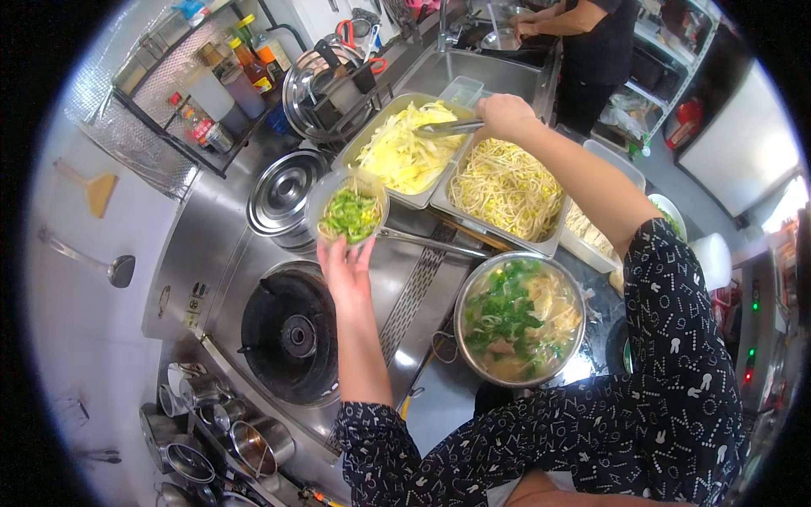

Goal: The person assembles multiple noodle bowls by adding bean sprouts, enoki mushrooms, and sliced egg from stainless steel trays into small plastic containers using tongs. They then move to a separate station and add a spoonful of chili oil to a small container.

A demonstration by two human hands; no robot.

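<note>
Head view shows the left hand [346,269] grasping a clear bowl [313,201] of greens [348,213] beside the cabbage [397,159], the right hand [507,117] clenched around tongs [449,128] at the cabbage, and a soup pot [519,383] nearer the body.

Near, head-worn fisheye view, downward over the stove [291,334]

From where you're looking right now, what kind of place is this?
A kitchen, probably a restaurant's: there's a round black stove burner, a rectangular steel sink, and rectangular metal trays heaped with pale bean sprouts and shredded yellow vegetable.
</note>
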